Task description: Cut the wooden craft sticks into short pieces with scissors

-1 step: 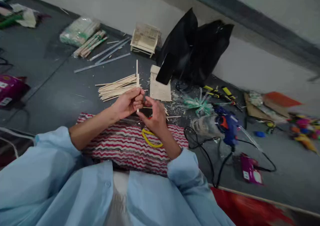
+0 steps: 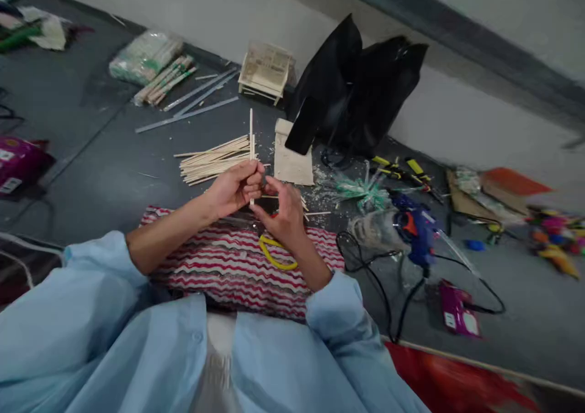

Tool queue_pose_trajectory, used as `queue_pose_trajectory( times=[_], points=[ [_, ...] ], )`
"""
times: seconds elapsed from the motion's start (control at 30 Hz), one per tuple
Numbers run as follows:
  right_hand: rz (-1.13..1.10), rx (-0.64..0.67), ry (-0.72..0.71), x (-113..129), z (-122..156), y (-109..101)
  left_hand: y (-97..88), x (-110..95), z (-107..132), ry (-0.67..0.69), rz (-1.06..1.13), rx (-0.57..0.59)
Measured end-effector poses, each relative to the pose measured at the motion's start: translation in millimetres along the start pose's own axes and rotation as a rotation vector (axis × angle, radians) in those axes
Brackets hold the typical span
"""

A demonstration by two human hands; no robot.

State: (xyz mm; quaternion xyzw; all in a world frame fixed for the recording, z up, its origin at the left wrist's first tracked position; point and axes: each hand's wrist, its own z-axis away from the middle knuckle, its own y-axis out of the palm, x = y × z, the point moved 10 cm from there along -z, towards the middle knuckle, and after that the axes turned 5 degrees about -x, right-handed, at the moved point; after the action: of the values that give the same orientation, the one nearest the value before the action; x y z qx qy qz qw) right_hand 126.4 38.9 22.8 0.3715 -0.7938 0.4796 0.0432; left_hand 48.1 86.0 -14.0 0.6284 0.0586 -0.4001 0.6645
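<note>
My left hand [image 2: 237, 186] is closed around thin pale wooden sticks [image 2: 251, 130], two of them by the look of it, standing upright with one reaching higher. Their lower end comes out beneath the fist. Beside it, my right hand [image 2: 286, 213] has thumb and fingers apart, the thumb tip close to that lower end; whether it touches, I cannot tell. Scissors with a yellow handle [image 2: 280, 261] lie on a red-and-white striped cushion [image 2: 237, 273], partly hidden under my right hand. Just beyond my left hand is a pile of similar sticks [image 2: 212, 162].
Past my hands lie a beige cloth [image 2: 292, 164], a phone [image 2: 302, 127] against a black bag [image 2: 356, 90], and a small stick-built model [image 2: 265, 72]. To the right are a blue glue gun [image 2: 418, 227] with its cord, green-white plastic strips [image 2: 363, 190] and yellow-black tools [image 2: 397, 170].
</note>
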Motion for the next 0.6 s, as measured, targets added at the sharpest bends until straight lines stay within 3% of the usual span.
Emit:
queue_pose_trajectory(
  times=[0.17, 0.3, 0.47, 0.6],
  points=[
    [-0.011, 0.091, 0.018, -4.7, -2.3, 2.3, -2.8, -5.2, -0.7, 0.042, -0.042, -0.005],
    [0.08, 0.383, 0.027, -6.0, -1.5, 8.2, -10.5, -23.8, -4.0, 0.1, -0.099, -0.04],
    [0.225, 0.789, 0.125, -4.3, 29.9, 1.1, -14.3, -39.6, -5.3, 0.092, -0.206, -0.025],
    [0.315, 0.87, 0.178, -4.3, 47.2, -4.7, -6.4, -36.9, -2.0, 0.03, -0.322, 0.09]
  ],
)
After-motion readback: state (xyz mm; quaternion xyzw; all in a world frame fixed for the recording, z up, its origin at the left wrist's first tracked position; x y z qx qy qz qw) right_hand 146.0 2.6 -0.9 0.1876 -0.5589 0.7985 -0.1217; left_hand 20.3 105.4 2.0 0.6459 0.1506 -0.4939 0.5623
